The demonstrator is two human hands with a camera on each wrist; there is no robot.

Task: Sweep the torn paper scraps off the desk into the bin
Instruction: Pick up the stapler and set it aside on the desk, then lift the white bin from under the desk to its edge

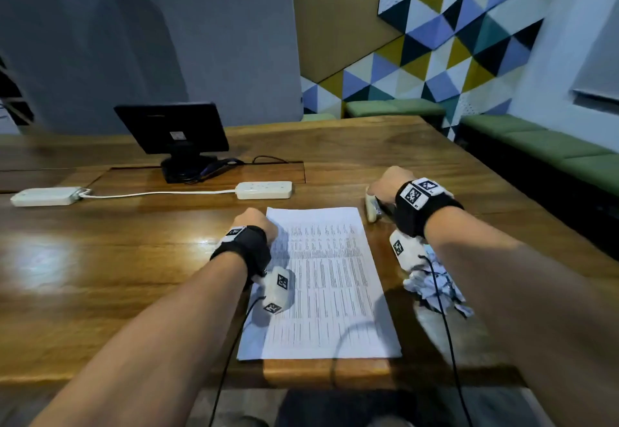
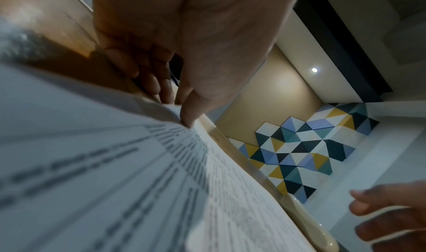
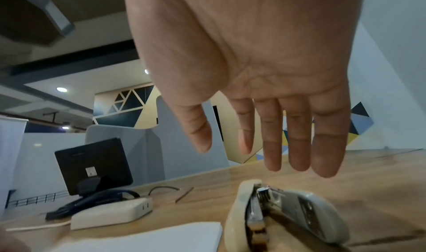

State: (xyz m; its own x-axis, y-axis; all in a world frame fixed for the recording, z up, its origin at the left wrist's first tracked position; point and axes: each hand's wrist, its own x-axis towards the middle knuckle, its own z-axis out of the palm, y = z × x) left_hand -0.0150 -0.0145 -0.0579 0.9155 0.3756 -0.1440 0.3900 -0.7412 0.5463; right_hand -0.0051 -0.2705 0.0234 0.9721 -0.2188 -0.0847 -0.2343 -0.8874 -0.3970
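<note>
A pile of torn paper scraps [image 1: 422, 283] lies on the wooden desk [image 1: 134, 279], partly hidden under my right forearm. A printed sheet [image 1: 328, 286] lies flat in the middle. My left hand [image 1: 258, 222] pinches its far left corner; in the left wrist view the thumb [image 2: 189, 117] presses on the sheet [image 2: 115, 183] with the fingers curled beneath. My right hand [image 1: 385, 185] hovers open over a cream stapler [image 1: 372, 209], fingers [image 3: 297, 146] straight and not touching the stapler [image 3: 288, 216]. No bin is in view.
A black monitor [image 1: 174, 128] stands at the back left, with a white power strip [image 1: 264, 190] and a white adapter box [image 1: 47, 196] in front of it, joined by a cable. Green benches [image 1: 552, 148] run along the right wall.
</note>
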